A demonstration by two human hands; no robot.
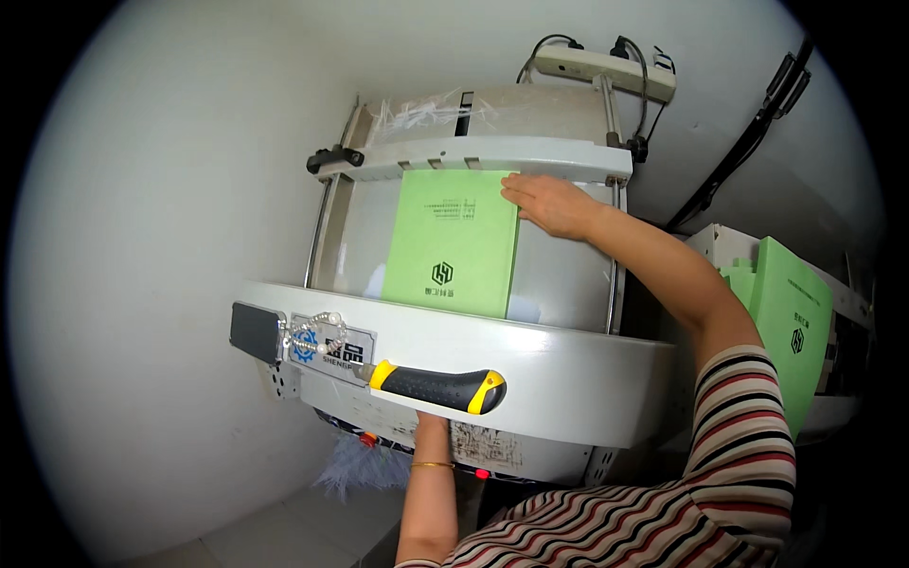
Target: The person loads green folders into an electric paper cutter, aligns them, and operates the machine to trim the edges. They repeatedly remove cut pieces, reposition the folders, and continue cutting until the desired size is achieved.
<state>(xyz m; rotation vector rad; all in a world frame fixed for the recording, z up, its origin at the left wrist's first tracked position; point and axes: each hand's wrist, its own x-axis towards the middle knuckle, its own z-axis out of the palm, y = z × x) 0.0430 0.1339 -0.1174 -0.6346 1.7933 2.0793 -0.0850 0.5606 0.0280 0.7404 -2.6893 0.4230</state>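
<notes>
A green-covered booklet or stack of booklets [445,232] lies on the white bed of a paper cutter [587,379], its far edge against the crosswise back bar [473,151]. My right hand [554,204] rests with fingers stretched out on the stack's far right corner, pressing its side. My left hand [433,421] reaches under the curved white front housing; its fingers are hidden there, and a thin gold bangle [432,465] circles the wrist. On the housing, in front of the stack, lies a screwdriver-like tool with a black and yellow handle [436,387].
A dark phone-like slab [258,331] and a beaded bracelet [317,331] sit at the housing's left. More green booklets [795,322] stand at the right. A power strip [606,71] with cables is behind. Paper shreds [365,469] hang below; red buttons [483,472] line the lower front.
</notes>
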